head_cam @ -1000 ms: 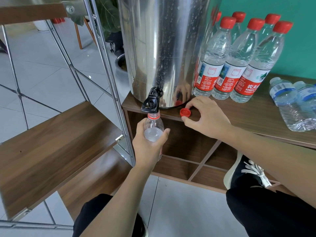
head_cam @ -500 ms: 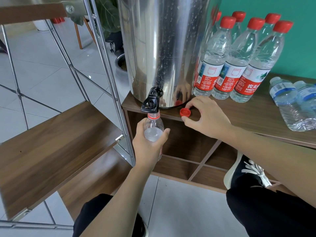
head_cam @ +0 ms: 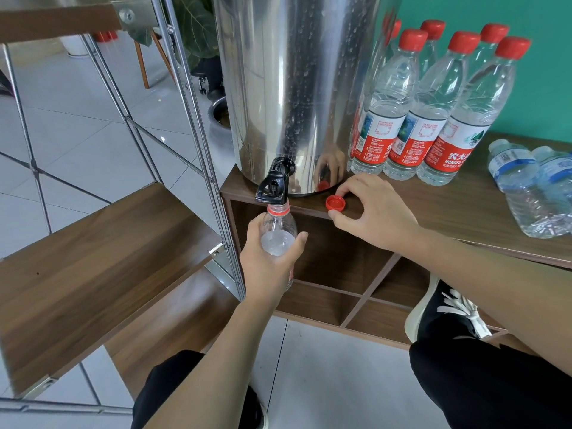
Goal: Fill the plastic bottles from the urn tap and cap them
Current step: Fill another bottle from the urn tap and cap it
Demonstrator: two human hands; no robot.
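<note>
My left hand (head_cam: 268, 258) grips a clear uncapped bottle (head_cam: 277, 235) upright, its mouth right under the black tap (head_cam: 274, 187) of the steel urn (head_cam: 294, 88). Water stands high in the bottle, up near the shoulder. A loose red cap (head_cam: 335, 202) lies on the wooden cabinet top (head_cam: 448, 205) just right of the tap. My right hand (head_cam: 376, 212) rests there, with thumb and index finger curled round the cap and pinching it lightly.
Several capped, red-labelled bottles (head_cam: 433, 113) stand right of the urn against the green wall. Two blue-labelled bottles (head_cam: 532, 187) lie at the cabinet's right edge. A metal-framed wooden shelf (head_cam: 93, 258) is to the left. My shoe (head_cam: 445, 311) rests in the cabinet's lower compartment.
</note>
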